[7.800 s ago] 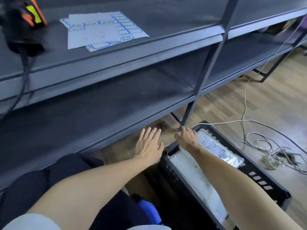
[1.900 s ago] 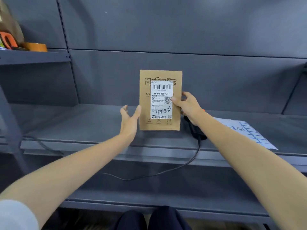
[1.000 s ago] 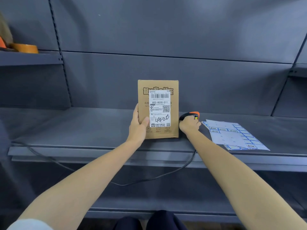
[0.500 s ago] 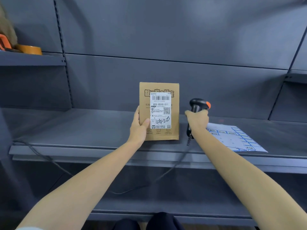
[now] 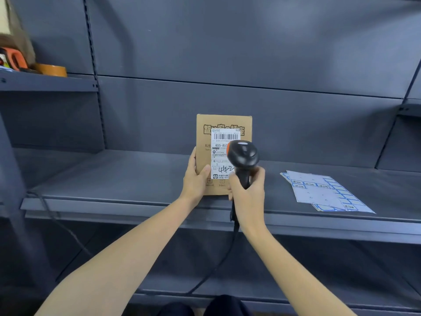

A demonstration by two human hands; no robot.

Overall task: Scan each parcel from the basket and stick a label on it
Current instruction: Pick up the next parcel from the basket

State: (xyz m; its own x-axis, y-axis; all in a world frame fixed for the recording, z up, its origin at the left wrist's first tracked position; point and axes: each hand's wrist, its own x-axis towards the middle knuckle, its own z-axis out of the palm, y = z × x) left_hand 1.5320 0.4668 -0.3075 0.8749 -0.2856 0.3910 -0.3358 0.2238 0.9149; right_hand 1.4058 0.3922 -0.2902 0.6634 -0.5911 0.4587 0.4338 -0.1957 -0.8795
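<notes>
Cardboard parcel (image 5: 205,124) upright at shelf edge (image 5: 114,200), scanner (image 5: 243,156) before it

shelf (image 5: 127,179) bare left of the parcel (image 5: 205,137) – label sheets (image 5: 323,192) lie right.

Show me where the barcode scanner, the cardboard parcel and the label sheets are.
barcode scanner (image 5: 243,154), head view, on its black head.
cardboard parcel (image 5: 203,156), head view, on its bare left face.
label sheets (image 5: 319,192), head view, on the top sheet's middle.

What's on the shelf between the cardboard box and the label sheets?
Bare shelf between box and label sheets, seen from the head camera.
</notes>
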